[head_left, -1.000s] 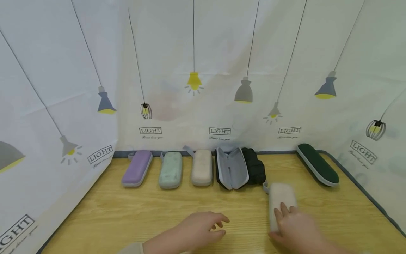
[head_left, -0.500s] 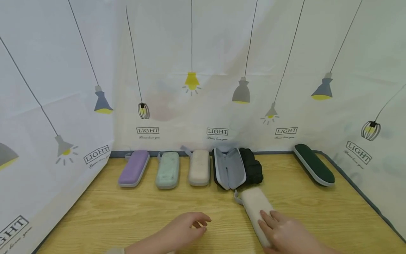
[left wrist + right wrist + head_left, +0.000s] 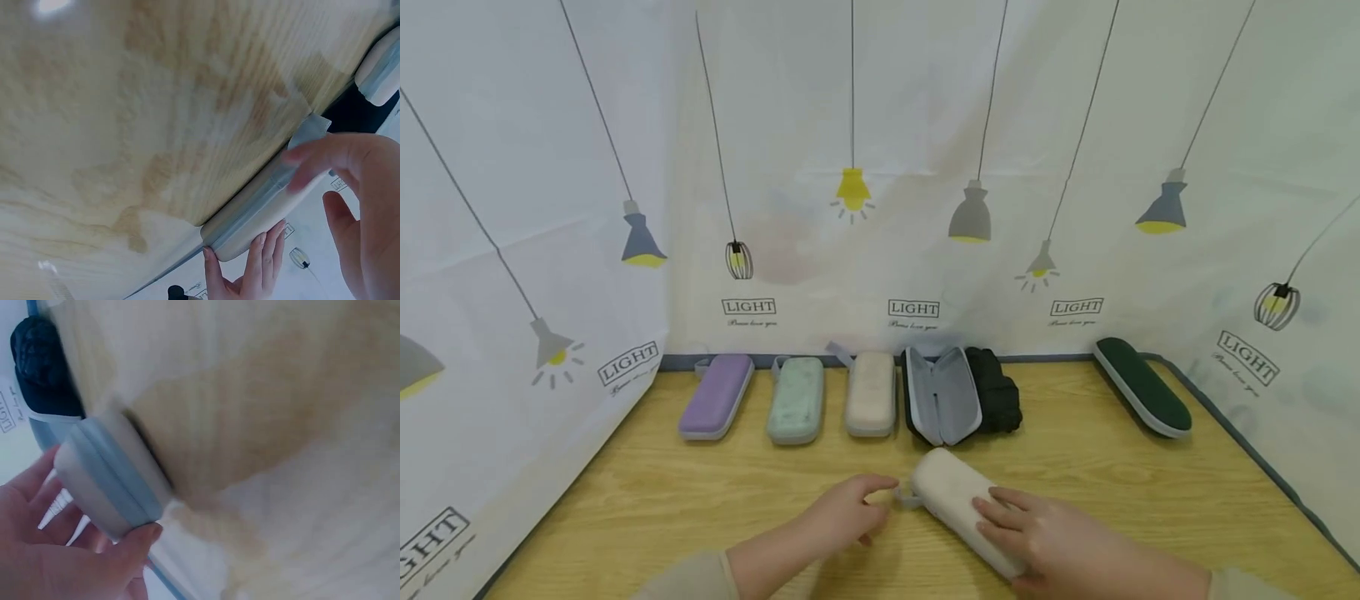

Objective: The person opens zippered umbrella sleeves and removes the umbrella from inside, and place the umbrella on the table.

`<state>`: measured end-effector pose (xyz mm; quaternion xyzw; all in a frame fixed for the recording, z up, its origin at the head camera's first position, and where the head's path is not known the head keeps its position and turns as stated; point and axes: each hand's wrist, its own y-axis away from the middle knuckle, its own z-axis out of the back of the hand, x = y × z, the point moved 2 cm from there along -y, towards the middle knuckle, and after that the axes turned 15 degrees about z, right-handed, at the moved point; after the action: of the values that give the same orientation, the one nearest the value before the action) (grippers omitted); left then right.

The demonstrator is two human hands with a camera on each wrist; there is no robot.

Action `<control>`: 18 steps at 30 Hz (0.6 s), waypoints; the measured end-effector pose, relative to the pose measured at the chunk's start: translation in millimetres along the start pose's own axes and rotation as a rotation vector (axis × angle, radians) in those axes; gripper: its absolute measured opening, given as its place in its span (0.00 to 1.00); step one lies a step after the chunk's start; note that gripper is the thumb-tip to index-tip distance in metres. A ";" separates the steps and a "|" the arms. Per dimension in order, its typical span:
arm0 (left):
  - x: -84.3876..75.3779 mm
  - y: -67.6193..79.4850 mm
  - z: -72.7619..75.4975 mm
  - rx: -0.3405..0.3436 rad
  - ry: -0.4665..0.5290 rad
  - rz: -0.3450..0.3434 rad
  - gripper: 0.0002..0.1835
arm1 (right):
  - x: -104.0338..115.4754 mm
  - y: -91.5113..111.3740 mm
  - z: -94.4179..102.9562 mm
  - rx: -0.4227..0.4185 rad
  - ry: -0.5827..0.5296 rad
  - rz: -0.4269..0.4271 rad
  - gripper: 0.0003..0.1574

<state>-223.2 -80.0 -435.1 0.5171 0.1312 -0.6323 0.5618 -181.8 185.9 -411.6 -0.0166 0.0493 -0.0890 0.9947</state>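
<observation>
A cream oblong zip case (image 3: 958, 504) with a grey zip band lies tilted on the wooden table, its far end pointing left. My right hand (image 3: 1045, 529) grips its near end, fingers over the top; in the right wrist view the thumb (image 3: 134, 547) presses the end face beside the zip. At the far end sticks out a grey loop strap (image 3: 908, 498). Right by that strap is my left hand (image 3: 850, 512), its index finger stretched out and the other fingers loosely bent. The left wrist view has this hand (image 3: 353, 178) overlapping the strap (image 3: 309, 130).
Along the back stand a purple case (image 3: 718, 396), a mint case (image 3: 797, 400), another cream case (image 3: 871, 393) and a black case (image 3: 936, 396) lying open with grey lining. A black puffy bundle (image 3: 994, 392) touches it. A dark green case (image 3: 1142, 387) lies back right, before the lamp-print cloth (image 3: 820, 167).
The right hand has slid the cream case leftward across the table and turned its far end to the left. The left hand has moved up to the strap with its index finger straightened.
</observation>
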 end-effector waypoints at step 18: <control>6.7 -26.2 -5.3 -0.007 0.262 0.148 0.11 | -30.7 -15.1 -5.2 0.062 -0.151 -0.150 0.43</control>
<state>-241.6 -71.2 -453.7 0.6014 0.1672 -0.5160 0.5867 -215.1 176.5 -413.3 0.0039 -0.0302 -0.1632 0.9861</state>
